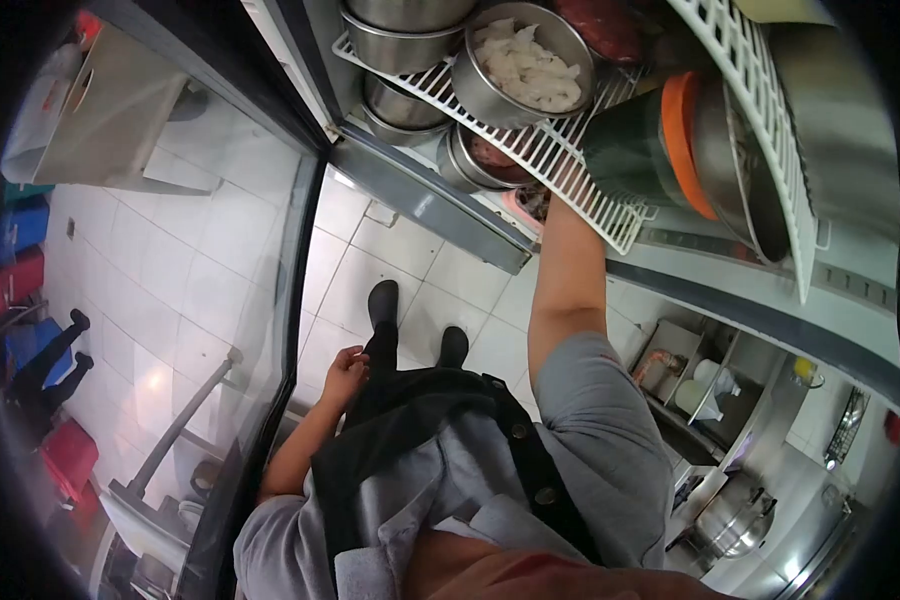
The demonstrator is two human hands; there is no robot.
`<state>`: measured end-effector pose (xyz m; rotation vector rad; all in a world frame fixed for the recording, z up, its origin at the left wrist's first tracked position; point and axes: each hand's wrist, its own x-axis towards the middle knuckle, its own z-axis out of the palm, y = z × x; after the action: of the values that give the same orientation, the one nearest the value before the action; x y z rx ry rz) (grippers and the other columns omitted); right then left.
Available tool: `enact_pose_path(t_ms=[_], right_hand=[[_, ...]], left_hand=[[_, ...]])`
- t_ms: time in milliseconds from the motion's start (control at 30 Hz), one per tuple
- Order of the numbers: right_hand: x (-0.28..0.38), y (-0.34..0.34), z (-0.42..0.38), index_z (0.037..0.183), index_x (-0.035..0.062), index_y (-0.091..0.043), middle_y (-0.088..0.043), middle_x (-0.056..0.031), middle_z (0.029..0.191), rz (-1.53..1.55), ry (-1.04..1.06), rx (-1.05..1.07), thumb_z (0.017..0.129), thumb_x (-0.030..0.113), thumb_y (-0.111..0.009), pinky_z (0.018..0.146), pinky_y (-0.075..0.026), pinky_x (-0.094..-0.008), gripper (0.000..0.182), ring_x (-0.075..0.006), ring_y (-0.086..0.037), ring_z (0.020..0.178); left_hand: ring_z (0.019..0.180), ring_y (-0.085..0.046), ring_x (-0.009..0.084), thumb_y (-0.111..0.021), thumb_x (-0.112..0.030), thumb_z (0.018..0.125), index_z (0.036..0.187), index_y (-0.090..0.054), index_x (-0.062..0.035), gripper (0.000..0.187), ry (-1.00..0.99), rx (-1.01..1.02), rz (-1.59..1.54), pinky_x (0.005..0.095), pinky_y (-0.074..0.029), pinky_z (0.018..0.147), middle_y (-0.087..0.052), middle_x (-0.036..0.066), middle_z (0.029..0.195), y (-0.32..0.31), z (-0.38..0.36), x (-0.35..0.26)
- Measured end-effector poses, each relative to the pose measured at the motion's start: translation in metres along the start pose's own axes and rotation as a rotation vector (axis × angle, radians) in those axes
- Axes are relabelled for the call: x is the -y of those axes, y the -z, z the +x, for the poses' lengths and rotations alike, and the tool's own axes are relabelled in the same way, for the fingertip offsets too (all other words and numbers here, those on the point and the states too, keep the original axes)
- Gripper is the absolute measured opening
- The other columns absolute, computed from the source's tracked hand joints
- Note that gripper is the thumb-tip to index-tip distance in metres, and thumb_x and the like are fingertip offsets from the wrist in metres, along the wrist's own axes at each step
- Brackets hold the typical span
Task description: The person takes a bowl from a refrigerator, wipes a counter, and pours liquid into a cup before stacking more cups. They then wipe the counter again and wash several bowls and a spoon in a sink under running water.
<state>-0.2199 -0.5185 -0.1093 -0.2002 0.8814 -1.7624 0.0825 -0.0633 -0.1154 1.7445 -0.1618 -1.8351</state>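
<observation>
My right arm (570,280) reaches into the open fridge, beneath the upper white wire shelf (515,135). The hand is hidden under that shelf, so its fingers do not show. Nearest to it are a pink-rimmed container (523,207) with dark contents and a steel pot with reddish meat (492,155) on the level below. Above, a steel pot (510,112) holds pale white pieces. My left hand (347,375) hangs near my apron beside the glass door, loosely curled and holding nothing.
The fridge's glass door (210,250) stands swung open on the left. Several steel pots (405,45) and a dark green container with an orange rim (682,140) crowd the shelves. To the right are a sectioned steel unit (705,380) and a lidded pot (735,515).
</observation>
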Motion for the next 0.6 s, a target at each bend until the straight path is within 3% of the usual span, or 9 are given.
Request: enact_pose_path(t_ms=[200,500,600], right_hand=[[0.002,0.059,0.035,0.112,0.0001,-0.053,-0.058,-0.0137,0.108,-0.147,-0.052,-0.14,0.088,0.016,-0.055,0.077,-0.054,-0.037,0.029,-0.0271,-0.061,0.093],[0.005,0.084,0.067,0.112,-0.0007,-0.052,-0.058,-0.0149,0.108,-0.248,-0.088,-0.209,0.087,0.015,-0.056,0.077,-0.054,-0.0364,0.03,-0.0274,-0.061,0.094],[0.004,0.085,0.066,0.113,-0.001,-0.052,-0.058,-0.0152,0.108,-0.268,-0.101,-0.221,0.087,0.015,-0.056,0.077,-0.053,-0.0362,0.03,-0.0275,-0.061,0.094]], left_hand=[[0.082,-0.059,0.0147,-0.049,-0.006,0.086,0.124,-0.046,-0.0047,0.037,0.099,-0.05,0.026,0.0272,-0.05,0.07,-0.058,0.01,0.107,0.013,0.004,0.017],[0.087,-0.058,0.0173,-0.049,-0.004,0.087,0.127,-0.041,-0.0027,0.04,0.14,-0.043,-0.033,0.0301,-0.049,0.075,-0.057,0.012,0.11,0.034,0.005,0.035],[0.076,-0.057,0.0149,-0.051,-0.005,0.085,0.123,-0.045,-0.0018,0.039,0.15,-0.055,-0.094,0.0264,-0.048,0.063,-0.058,0.011,0.102,0.034,0.006,0.042]])
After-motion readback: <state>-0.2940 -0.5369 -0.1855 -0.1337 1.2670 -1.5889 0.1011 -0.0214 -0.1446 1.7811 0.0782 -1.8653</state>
